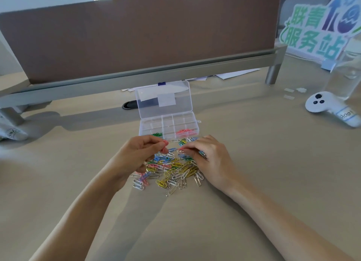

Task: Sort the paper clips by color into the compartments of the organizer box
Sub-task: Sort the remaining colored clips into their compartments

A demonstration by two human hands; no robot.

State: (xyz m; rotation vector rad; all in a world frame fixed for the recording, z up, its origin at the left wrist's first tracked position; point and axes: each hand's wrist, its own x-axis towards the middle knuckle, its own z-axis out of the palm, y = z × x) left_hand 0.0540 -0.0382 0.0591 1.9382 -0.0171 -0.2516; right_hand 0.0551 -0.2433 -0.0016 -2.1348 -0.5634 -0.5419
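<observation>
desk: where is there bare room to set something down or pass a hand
Bare desk left of the box, out to the divider foot; right of it, up to the controller; and this side of the clips. Crowded: between left hand and right hand, clips reach the box front.

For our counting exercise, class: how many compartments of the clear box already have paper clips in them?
2. A front-left compartment holds green clips; the front-right one holds red clips. The left hand overlaps the box edge, so more may be hidden.
</observation>
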